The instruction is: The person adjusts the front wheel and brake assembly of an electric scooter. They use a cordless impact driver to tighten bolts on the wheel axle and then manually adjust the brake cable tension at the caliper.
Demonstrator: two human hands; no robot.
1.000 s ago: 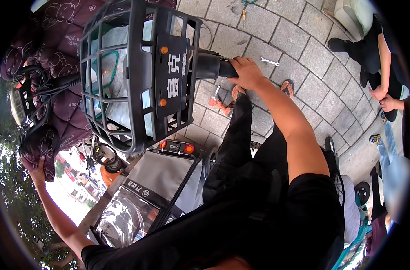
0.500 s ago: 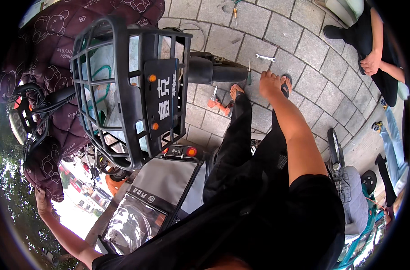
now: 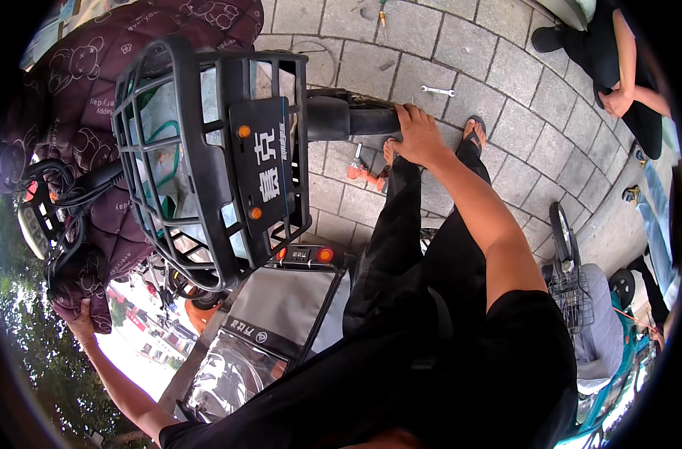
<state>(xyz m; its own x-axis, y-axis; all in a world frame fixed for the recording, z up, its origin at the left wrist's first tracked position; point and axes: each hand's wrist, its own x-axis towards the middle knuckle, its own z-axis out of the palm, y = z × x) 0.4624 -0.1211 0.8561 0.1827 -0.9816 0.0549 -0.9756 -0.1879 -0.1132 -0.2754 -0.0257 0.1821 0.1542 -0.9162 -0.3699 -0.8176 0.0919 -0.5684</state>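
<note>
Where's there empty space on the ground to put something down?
Bare paving lies between the wrench and the other person's black shoe, and between the right foot and the small black wheel. It's crowded by the front wheel: the right hand is at its edge, with the left foot and the orange tool close by.

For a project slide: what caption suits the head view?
Left hand gripping maroon quilted cover, right hand at black tyre, black basket between them.

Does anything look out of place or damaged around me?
Yes: a wrench and an orange power tool lie loose on the paving near your feet, odd because they're where you might step. I see no spill or obvious damage.
</note>
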